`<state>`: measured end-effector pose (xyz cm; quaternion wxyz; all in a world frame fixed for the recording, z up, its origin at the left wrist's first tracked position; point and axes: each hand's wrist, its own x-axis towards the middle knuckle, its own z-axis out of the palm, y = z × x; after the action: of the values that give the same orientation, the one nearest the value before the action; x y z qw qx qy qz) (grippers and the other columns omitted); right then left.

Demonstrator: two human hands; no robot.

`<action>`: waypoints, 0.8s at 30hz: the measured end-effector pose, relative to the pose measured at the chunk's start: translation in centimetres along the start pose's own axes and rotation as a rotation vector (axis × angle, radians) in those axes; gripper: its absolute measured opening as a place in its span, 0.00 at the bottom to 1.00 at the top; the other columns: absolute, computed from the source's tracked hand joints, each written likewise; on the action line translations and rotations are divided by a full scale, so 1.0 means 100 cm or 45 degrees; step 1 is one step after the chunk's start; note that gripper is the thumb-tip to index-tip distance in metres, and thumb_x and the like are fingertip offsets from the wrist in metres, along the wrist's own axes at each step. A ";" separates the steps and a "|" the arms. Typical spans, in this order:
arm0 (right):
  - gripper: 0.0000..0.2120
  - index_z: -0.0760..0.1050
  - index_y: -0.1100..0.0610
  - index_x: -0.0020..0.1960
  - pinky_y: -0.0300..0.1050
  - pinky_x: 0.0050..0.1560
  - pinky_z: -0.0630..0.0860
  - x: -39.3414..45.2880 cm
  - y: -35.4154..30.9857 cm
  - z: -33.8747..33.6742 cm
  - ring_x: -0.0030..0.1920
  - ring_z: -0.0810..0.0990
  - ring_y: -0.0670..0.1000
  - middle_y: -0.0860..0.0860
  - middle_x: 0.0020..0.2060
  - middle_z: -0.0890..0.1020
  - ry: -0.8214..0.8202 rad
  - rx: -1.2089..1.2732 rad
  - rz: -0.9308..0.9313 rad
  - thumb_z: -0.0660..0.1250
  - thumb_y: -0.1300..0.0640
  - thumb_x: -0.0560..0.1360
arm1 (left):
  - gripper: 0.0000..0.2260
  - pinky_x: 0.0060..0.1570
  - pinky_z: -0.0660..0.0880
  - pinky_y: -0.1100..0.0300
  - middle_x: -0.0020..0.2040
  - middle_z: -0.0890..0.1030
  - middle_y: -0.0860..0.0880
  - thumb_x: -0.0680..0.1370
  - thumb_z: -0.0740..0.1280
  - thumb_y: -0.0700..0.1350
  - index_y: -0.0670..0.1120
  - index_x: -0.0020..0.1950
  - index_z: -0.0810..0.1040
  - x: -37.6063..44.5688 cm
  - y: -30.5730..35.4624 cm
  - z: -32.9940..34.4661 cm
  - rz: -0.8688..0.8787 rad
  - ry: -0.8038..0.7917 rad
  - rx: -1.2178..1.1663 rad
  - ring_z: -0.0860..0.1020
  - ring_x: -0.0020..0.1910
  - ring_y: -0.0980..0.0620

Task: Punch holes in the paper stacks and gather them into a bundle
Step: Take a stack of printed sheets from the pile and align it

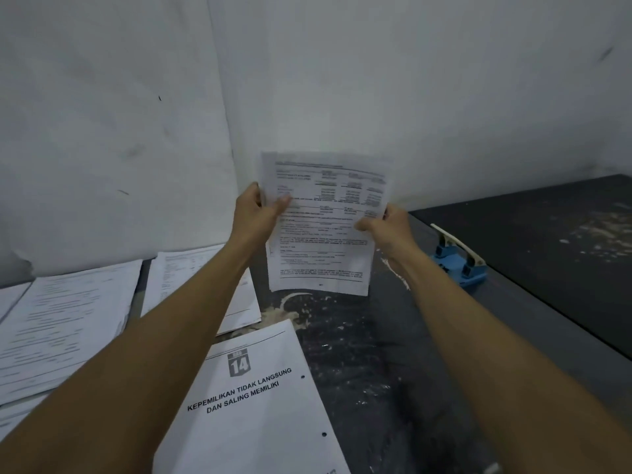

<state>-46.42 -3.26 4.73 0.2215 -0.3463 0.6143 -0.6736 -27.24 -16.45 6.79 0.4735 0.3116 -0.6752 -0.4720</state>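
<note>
Wall point(410, 80): pale and scuffed, rising behind both hands and the sheets they hold up.
Surface point(359, 354): dark, streaked with whitish smears, lying below both hands; a second dark slab sits to the right of the right hand.
Arms: both bare forearms reach forward and upward from the lower corners, converging toward the held sheets, wrists roughly level with each other.
Title-page stack point(260, 405): white, printed "KEPEMILIKAN TIDAK LANGSUNG DAN SALING MEMILIKI" under a "14" badge, lying flat beneath and between the forearms, nearer the person than the hands; two punched holes show along its right edge.
Loose stacks point(68, 323): printed pages spread flat to the left of and below the left hand, partly hidden by the left forearm.
Held paper stack point(325, 227): printed pages held upright between the two hands, lower edge just above the surface, upper part blurred.
Hole punch point(458, 258): blue with a pale lever, standing on the surface just right of and beyond the right wrist, touched by neither hand.
Left hand point(260, 213): fingers curled round the held stack's left edge, thumb pressed on the front of the page.
Right hand point(386, 227): gripping the right edge lower down, thumb on the front, fingers wrapped behind.
</note>
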 end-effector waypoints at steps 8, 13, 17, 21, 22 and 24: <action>0.10 0.81 0.56 0.56 0.44 0.48 0.82 -0.001 -0.009 0.011 0.48 0.84 0.47 0.49 0.50 0.85 0.119 -0.083 -0.171 0.69 0.65 0.77 | 0.11 0.49 0.83 0.53 0.57 0.83 0.51 0.79 0.70 0.47 0.48 0.61 0.76 0.000 0.009 0.000 0.205 0.030 0.126 0.83 0.52 0.50; 0.11 0.81 0.56 0.55 0.38 0.43 0.82 -0.006 -0.002 0.018 0.45 0.83 0.43 0.45 0.46 0.84 0.143 -0.124 -0.184 0.71 0.66 0.75 | 0.12 0.48 0.83 0.53 0.56 0.83 0.50 0.79 0.71 0.45 0.46 0.61 0.79 -0.003 0.002 -0.002 0.145 0.026 0.080 0.84 0.50 0.51; 0.09 0.80 0.54 0.54 0.39 0.43 0.81 -0.009 0.004 0.021 0.47 0.83 0.45 0.46 0.49 0.84 0.179 -0.097 -0.193 0.69 0.65 0.77 | 0.13 0.51 0.83 0.49 0.58 0.82 0.49 0.80 0.69 0.45 0.45 0.63 0.76 -0.009 -0.006 -0.001 0.103 0.000 0.086 0.83 0.53 0.48; 0.09 0.79 0.52 0.50 0.39 0.41 0.81 -0.003 -0.014 0.022 0.45 0.84 0.44 0.44 0.46 0.84 0.194 -0.067 -0.240 0.71 0.64 0.75 | 0.12 0.47 0.82 0.56 0.58 0.82 0.51 0.80 0.68 0.47 0.47 0.63 0.75 -0.001 0.008 -0.001 0.171 0.021 0.094 0.82 0.52 0.51; 0.09 0.79 0.53 0.50 0.40 0.41 0.82 -0.002 -0.017 0.022 0.44 0.84 0.44 0.44 0.46 0.84 0.208 -0.045 -0.234 0.72 0.64 0.74 | 0.12 0.45 0.82 0.58 0.58 0.81 0.51 0.80 0.69 0.47 0.47 0.62 0.75 0.001 0.010 -0.001 0.175 0.025 0.080 0.82 0.52 0.52; 0.10 0.78 0.54 0.50 0.40 0.39 0.82 -0.001 -0.015 0.021 0.43 0.84 0.45 0.46 0.45 0.84 0.245 0.001 -0.204 0.73 0.64 0.71 | 0.14 0.45 0.81 0.61 0.58 0.81 0.51 0.79 0.71 0.48 0.48 0.62 0.75 0.002 0.011 -0.002 0.169 0.021 0.037 0.82 0.52 0.53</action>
<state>-44.55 -4.38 6.22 0.1072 -0.3278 0.6028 -0.7195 -27.05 -16.28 7.89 0.5049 0.2768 -0.6972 -0.4271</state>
